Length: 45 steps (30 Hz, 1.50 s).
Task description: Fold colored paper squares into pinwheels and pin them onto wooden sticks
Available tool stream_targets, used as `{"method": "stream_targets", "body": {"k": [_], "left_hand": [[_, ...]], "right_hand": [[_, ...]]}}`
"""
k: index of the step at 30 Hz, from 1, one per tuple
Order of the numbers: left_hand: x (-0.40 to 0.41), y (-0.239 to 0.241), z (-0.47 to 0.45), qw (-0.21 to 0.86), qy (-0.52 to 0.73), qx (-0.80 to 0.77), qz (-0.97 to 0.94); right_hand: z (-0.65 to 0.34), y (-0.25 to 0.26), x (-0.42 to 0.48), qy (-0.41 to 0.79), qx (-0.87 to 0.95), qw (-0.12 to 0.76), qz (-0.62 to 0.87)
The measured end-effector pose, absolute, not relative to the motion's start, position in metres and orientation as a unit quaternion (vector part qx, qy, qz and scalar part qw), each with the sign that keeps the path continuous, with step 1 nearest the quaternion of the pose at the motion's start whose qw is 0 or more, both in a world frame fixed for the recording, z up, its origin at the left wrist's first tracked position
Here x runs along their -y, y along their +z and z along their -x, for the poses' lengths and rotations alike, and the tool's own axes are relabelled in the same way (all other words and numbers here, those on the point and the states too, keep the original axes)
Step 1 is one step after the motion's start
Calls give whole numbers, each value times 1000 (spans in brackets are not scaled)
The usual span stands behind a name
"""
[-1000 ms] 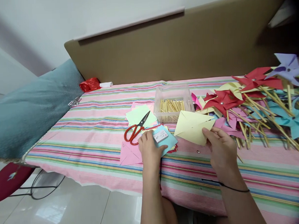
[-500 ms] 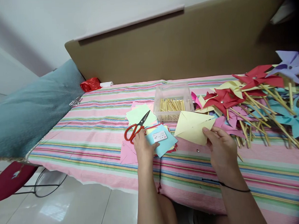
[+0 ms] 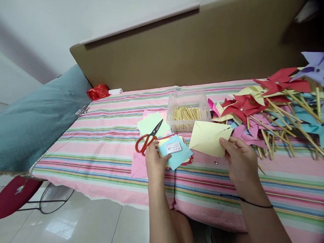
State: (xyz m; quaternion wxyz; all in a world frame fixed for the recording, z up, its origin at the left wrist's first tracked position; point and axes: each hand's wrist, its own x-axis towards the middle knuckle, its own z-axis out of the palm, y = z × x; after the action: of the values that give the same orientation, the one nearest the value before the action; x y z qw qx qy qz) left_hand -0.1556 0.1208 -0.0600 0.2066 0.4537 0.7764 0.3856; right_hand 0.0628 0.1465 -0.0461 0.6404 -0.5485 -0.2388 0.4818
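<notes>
A pale yellow square of paper (image 3: 206,136) with slits cut in from its corners is pinched between the thumb and fingers of my right hand (image 3: 240,157), just above the cloth. My left hand (image 3: 155,159) rests with thumb and fingers apart, the thumb touching a blue sheet of paper (image 3: 176,161) on a stack. Its fingertips lie beside the red handles of the scissors (image 3: 146,141); whether they touch them I cannot tell. A small white label or packet (image 3: 173,147) lies on the blue sheet. Green paper (image 3: 151,123) and pink paper (image 3: 138,166) lie around the scissors.
Behind the papers stands a clear plastic box (image 3: 189,97) of short wooden sticks (image 3: 187,113). Finished paper pinwheels (image 3: 242,108) on sticks crowd the right side. A striped cloth (image 3: 99,148) covers the surface. Red plastic (image 3: 98,91) lies at the far left, near a teal cushion (image 3: 39,118).
Almost nothing differs. The view has shifted slightly; my right hand still holds the yellow paper and my left hand stays by the stack and scissors.
</notes>
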Motion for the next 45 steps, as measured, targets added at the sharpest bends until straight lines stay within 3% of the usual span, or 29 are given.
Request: {"method": "stream_targets", "body": {"k": [20, 33, 38, 45], "left_hand": [[-116, -53, 156, 227, 375, -775, -454], [-126, -48, 151, 171, 308, -827, -439], [-127, -51, 152, 140, 349, -821, -430], [-120, -28, 104, 78, 508, -720, -466]], "right_hand": [[-59, -44, -148, 494, 217, 637, 550], [-58, -40, -145, 503, 228, 626, 551], [-58, -42, -146, 518, 232, 622, 540], [-59, -40, -146, 517, 293, 645, 480]]}}
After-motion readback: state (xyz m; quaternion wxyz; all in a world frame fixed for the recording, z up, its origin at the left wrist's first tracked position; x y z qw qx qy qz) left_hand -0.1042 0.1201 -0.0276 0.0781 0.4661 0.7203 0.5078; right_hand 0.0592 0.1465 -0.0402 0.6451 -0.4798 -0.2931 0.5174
